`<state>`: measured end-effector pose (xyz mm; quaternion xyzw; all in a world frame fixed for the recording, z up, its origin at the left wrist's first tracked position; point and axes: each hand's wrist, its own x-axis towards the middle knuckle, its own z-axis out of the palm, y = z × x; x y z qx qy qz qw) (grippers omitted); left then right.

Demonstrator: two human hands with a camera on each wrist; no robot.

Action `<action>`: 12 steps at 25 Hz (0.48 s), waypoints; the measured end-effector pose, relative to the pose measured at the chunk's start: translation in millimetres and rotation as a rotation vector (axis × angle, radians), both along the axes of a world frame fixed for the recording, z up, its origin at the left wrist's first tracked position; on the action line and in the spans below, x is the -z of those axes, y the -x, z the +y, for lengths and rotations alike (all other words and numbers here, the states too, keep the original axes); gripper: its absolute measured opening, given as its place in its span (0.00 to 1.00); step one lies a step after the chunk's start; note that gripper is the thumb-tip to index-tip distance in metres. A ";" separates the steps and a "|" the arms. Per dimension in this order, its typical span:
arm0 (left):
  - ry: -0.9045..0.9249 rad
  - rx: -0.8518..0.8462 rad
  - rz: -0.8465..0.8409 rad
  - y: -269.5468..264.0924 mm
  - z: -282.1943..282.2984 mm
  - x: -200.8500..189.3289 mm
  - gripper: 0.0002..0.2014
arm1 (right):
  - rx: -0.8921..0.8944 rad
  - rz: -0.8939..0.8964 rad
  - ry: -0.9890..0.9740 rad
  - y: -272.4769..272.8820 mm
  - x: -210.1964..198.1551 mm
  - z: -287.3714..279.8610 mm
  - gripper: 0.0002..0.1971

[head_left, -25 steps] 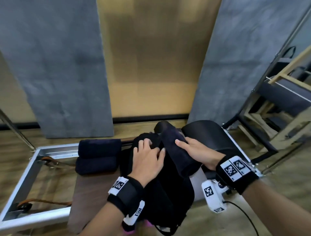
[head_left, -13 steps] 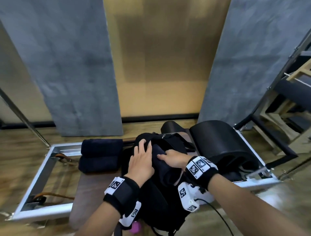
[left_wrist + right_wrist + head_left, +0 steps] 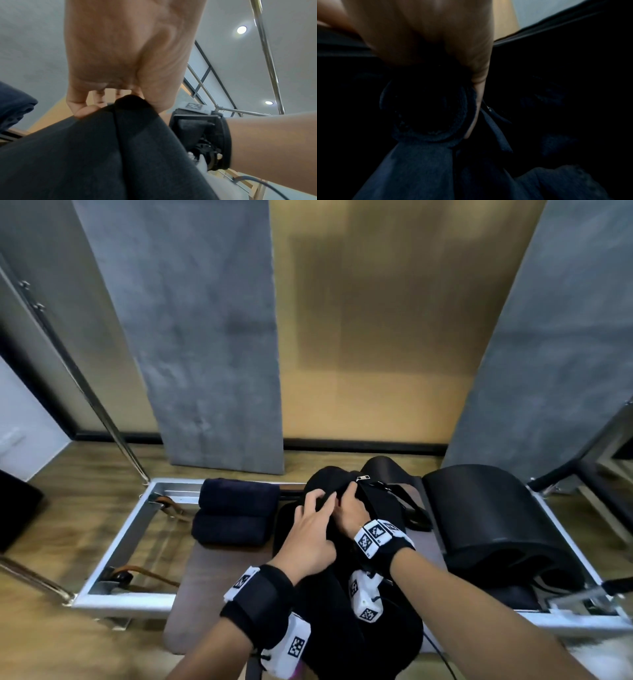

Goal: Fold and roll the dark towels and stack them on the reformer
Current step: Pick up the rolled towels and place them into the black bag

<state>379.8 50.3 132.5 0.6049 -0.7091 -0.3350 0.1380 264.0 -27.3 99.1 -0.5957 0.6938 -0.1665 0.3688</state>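
Observation:
A black backpack lies on the reformer's brown carriage. My left hand pinches the dark fabric edge at the bag's top opening. My right hand reaches into that opening. In the right wrist view its fingers curl round the end of a rolled dark towel, which the head view does not show. Two more rolled dark towels lie side by side on the carriage, just left of the bag.
The reformer's silver frame surrounds the carriage, with brown straps at its left end. A black arc barrel sits right of the bag. A slanted metal pole stands at the left. Grey wall panels stand behind.
The rolled towel in my right hand has gone from above the bag down into its opening and out of the head view. My left hand moved up to the bag's top edge.

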 end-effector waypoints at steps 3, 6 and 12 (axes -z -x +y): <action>0.008 0.015 0.066 0.0 3.3 7.7 0.50 | 0.025 0.053 -0.040 -7.1 7.7 -15.6 0.27; 0.014 0.021 0.115 -4.4 6.0 14.8 0.51 | 0.044 0.091 -0.015 -7.4 12.1 -24.5 0.29; -0.025 0.009 0.146 -11.1 3.3 18.3 0.52 | 0.015 0.027 -0.154 -17.9 22.7 -24.9 0.39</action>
